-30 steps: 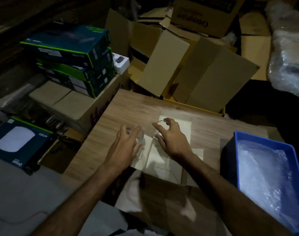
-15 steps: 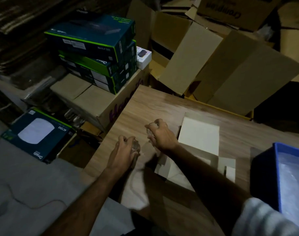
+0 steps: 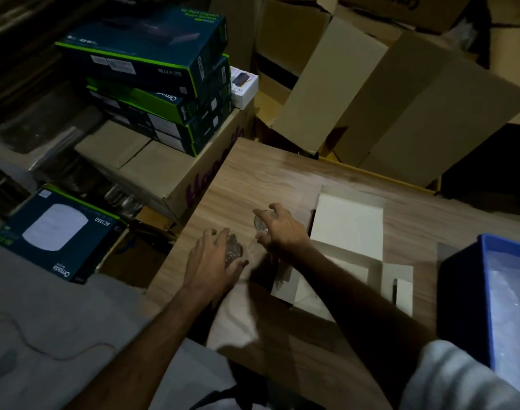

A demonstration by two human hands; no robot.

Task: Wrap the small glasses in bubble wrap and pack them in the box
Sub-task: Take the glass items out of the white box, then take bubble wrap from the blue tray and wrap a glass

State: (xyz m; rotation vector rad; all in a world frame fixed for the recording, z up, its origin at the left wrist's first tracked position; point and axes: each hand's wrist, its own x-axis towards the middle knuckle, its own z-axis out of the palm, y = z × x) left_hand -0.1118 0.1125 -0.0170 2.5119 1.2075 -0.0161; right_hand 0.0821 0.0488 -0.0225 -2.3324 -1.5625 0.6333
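My left hand (image 3: 212, 261) and right hand (image 3: 282, 230) each grasp a small glass (image 3: 233, 251) over the table (image 3: 252, 179) (fingers curled, presumably staging for wrapping).

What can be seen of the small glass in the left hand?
The small glass is clear and looks textured or cut, catching faint glints in the dim light. The left hand grips it from above, fingers curled round its far side and thumb on the near side, so much of it is hidden. It sits low over the wooden table near the left edge; whether it touches the surface cannot be told.
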